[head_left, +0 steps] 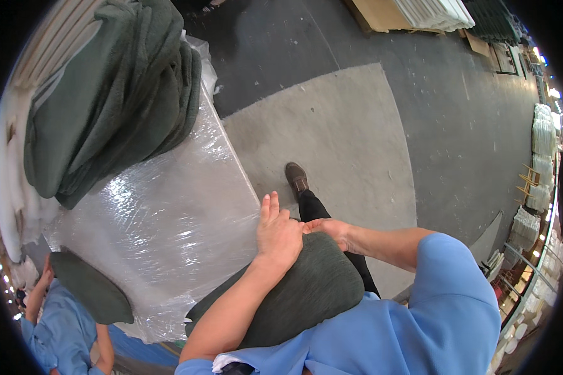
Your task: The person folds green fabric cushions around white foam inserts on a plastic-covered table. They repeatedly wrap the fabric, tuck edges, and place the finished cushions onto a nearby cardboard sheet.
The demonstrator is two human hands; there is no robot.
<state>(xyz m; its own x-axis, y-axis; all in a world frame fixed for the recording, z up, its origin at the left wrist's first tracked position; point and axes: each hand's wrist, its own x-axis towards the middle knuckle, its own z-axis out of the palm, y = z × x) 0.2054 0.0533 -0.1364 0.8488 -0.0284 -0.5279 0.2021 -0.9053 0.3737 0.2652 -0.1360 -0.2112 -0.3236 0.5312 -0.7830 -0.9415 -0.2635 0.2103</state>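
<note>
A dark green fabric-covered cushion [306,284] rests against the front of my body, at the corner of the plastic-wrapped table [187,219]. My left hand [280,236] reaches over it and grips its far corner, two fingers stretched out past the edge and the others curled. On the right side of that same corner, my right hand [330,231] pinches the cover's edge. The fingertips of both hands nearly meet, and what lies between them is too small to make out. A heap of dark green fabric covers [122,94] lies at the table's far left.
At the lower left a co-worker in blue [65,328] holds another green cushion [92,287]. Stacked white padding [12,169] stands along the left. Cardboard with white pieces [419,15] lies on the far floor. Racks and wrapped stacks [542,144] line the right.
</note>
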